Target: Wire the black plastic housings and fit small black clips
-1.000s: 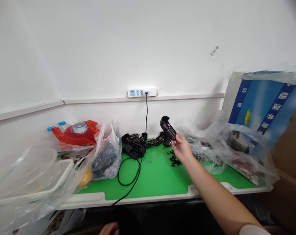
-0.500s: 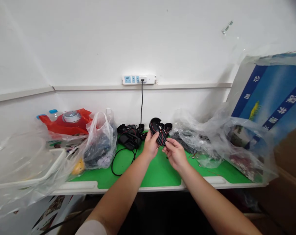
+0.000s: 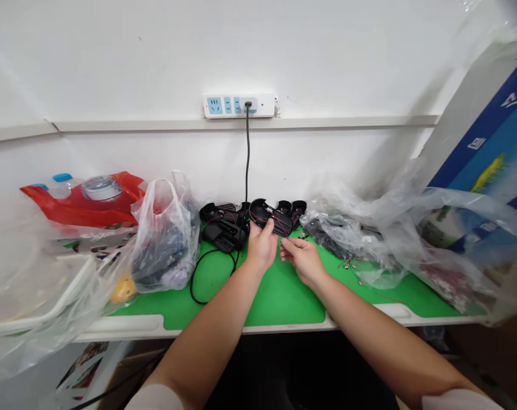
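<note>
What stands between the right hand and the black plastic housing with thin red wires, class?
Nothing visible: the right hand sits just below the black plastic housing with thin red wires, which the left hand holds.

The left hand (image 3: 262, 246) stands raised, the right hand (image 3: 302, 259) sits lower, fingers (image 3: 289, 243) extended.

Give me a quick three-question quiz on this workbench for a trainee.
1. Multiple choice: which touches the black plastic housing with red wires? A left hand, B right hand, C neither.
2. True or false: the black cable runs down from the white power strip to the green mat.
3. Short answer: what colour is the plastic bag left of the clear carrier bag?

Key: 1 A; 2 true; 3 red.
</note>
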### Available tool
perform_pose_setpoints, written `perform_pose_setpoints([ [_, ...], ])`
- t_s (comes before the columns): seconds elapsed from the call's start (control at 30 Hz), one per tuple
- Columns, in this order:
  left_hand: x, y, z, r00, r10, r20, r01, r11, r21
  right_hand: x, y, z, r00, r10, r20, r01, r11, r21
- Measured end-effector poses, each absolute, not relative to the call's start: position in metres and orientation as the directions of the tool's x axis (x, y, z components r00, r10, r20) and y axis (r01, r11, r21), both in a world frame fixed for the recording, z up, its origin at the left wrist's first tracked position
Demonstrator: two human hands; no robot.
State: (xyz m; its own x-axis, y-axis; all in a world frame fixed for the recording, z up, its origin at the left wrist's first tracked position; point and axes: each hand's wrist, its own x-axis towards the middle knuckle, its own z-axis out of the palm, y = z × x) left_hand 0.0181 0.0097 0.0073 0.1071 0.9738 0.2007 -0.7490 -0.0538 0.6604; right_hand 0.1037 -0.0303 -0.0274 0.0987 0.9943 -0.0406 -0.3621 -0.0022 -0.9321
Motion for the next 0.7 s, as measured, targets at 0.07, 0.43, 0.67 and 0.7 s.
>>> perform_pose_setpoints([
  [0.07,0.017,0.011,0.006,0.079,0.971,0.227,-0.733,-0.098,0.674,0.111,-0.029,-0.028,0.137,0.991,0.010,-0.253,0.044,-0.966],
  [0.43,0.008,0.028,-0.010,-0.105,0.956,0.275,-0.430,-0.293,0.854,0.134,-0.027,-0.027,0.236,0.893,0.383,0.378,0.278,-0.883],
  [0.67,0.006,0.022,-0.004,0.130,0.991,-0.019,-0.619,0.096,0.780,0.140,-0.034,-0.023,-0.021,0.905,0.424,0.603,0.349,-0.717],
  [0.7,0.005,0.021,-0.003,0.156,0.987,-0.030,-0.610,0.120,0.783,0.140,-0.037,-0.020,-0.082,0.899,0.430,0.622,0.383,-0.683],
])
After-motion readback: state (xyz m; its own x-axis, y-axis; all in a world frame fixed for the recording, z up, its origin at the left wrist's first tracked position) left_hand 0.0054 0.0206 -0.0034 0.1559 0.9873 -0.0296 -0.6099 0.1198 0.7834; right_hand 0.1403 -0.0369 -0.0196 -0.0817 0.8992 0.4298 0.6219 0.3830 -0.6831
